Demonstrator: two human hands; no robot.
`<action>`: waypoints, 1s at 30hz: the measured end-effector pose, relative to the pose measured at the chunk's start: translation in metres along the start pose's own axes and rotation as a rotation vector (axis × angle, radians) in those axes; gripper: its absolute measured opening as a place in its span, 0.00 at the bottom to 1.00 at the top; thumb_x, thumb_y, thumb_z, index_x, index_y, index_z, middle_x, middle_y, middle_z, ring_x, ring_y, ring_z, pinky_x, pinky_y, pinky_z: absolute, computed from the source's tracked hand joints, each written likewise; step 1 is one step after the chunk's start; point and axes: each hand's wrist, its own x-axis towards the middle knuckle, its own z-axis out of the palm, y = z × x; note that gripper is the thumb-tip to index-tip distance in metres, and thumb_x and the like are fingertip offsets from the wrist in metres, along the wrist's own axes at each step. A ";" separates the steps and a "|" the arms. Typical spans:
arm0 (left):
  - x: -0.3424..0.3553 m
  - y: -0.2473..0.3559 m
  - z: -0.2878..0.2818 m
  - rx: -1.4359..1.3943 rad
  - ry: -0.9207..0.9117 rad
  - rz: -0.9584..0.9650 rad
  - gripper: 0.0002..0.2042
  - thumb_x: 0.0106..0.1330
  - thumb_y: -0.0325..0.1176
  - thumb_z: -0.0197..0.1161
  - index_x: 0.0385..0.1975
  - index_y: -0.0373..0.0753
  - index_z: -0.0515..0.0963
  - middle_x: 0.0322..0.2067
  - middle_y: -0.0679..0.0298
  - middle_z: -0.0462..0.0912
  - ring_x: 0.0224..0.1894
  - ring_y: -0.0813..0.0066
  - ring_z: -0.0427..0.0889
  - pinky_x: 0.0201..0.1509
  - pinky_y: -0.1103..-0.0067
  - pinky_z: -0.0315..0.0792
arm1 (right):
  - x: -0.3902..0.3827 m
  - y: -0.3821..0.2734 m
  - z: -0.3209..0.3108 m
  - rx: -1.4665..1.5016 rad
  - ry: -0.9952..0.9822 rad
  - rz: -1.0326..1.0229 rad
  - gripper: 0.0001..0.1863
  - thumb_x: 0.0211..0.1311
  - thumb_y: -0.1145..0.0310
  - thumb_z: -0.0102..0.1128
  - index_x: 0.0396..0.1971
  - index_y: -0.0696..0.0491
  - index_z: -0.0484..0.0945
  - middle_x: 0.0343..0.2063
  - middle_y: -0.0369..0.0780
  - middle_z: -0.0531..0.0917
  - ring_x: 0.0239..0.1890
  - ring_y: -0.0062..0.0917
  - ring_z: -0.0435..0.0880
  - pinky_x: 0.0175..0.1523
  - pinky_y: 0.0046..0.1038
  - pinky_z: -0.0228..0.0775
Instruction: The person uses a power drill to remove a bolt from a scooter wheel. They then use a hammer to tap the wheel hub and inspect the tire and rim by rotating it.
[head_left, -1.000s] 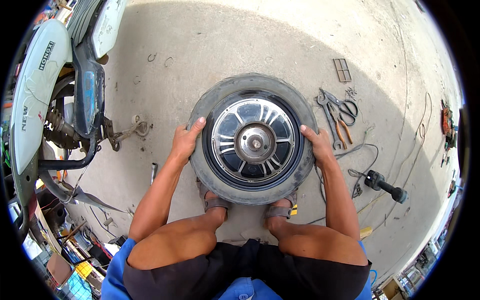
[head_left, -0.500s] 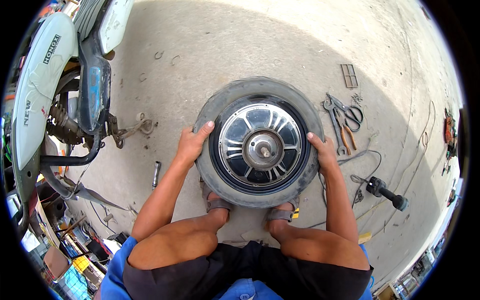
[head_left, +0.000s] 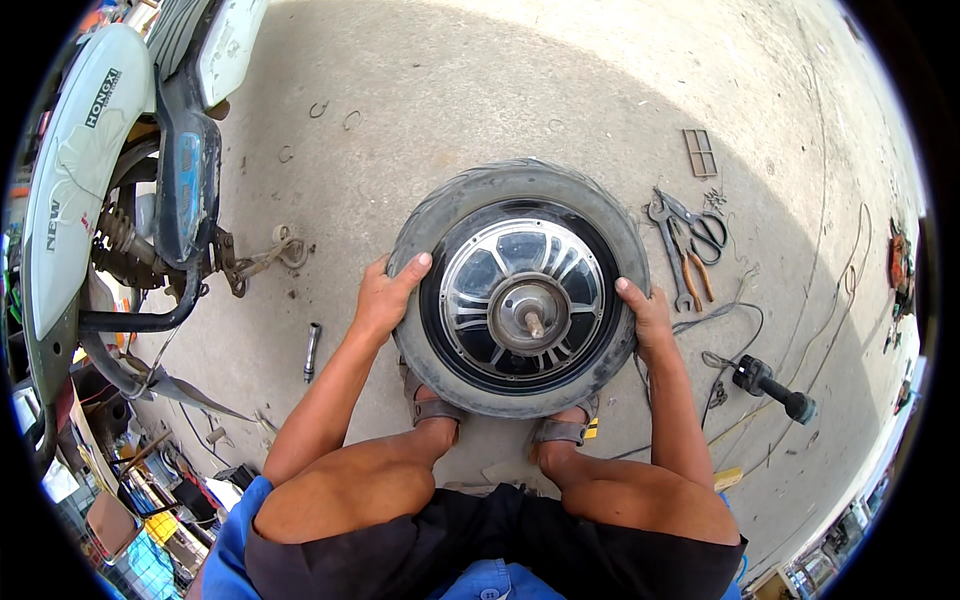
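Observation:
Between my hands is a scooter wheel (head_left: pixel 470 395) with a black rubber tyre, a silver-and-black hub motor and a short axle (head_left: pixel 534 324) pointing up toward me. My left hand (head_left: pixel 392 290) grips the tyre's left side, its thumb lying on the upper sidewall. On the opposite side, my right hand (head_left: pixel 646 312) grips the tyre the same way, thumb on top and fingers mostly hidden behind the rubber. The wheel tilts a little, its far edge higher. Its near edge is in front of my sandalled feet.
A pale scooter body (head_left: pixel 80 190) stands at the left. Right of the wheel lie a wrench (head_left: pixel 671 255), scissors (head_left: pixel 698 222), orange-handled pliers (head_left: pixel 692 270), a cable (head_left: pixel 745 318) and a black power tool (head_left: pixel 772 388). A metal socket tool (head_left: pixel 312 352) lies left. Clutter fills the lower left.
The wheel has tilted slightly, with more of the far tyre tread showing and the axle shifting toward me. Both hands have kept their grip and come slightly nearer.

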 end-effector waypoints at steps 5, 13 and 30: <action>0.003 -0.005 -0.001 -0.007 0.004 0.009 0.35 0.63 0.55 0.72 0.52 0.23 0.80 0.44 0.49 0.87 0.45 0.65 0.86 0.51 0.73 0.79 | 0.001 0.000 0.001 -0.013 -0.004 0.003 0.38 0.55 0.51 0.76 0.55 0.67 0.78 0.44 0.46 0.87 0.40 0.28 0.87 0.48 0.29 0.80; -0.004 -0.010 0.001 -0.042 -0.052 0.007 0.38 0.65 0.60 0.68 0.55 0.23 0.76 0.48 0.48 0.84 0.48 0.65 0.84 0.55 0.72 0.76 | -0.006 0.009 0.000 -0.030 0.047 -0.083 0.39 0.54 0.51 0.76 0.56 0.67 0.77 0.44 0.46 0.86 0.44 0.29 0.85 0.51 0.32 0.78; -0.039 0.048 -0.026 -0.366 -0.003 0.513 0.36 0.78 0.64 0.33 0.48 0.32 0.76 0.49 0.54 0.80 0.54 0.64 0.78 0.63 0.69 0.68 | -0.071 -0.068 -0.017 -0.551 0.029 -0.612 0.46 0.33 0.64 0.84 0.58 0.61 0.73 0.49 0.42 0.84 0.52 0.26 0.82 0.59 0.29 0.73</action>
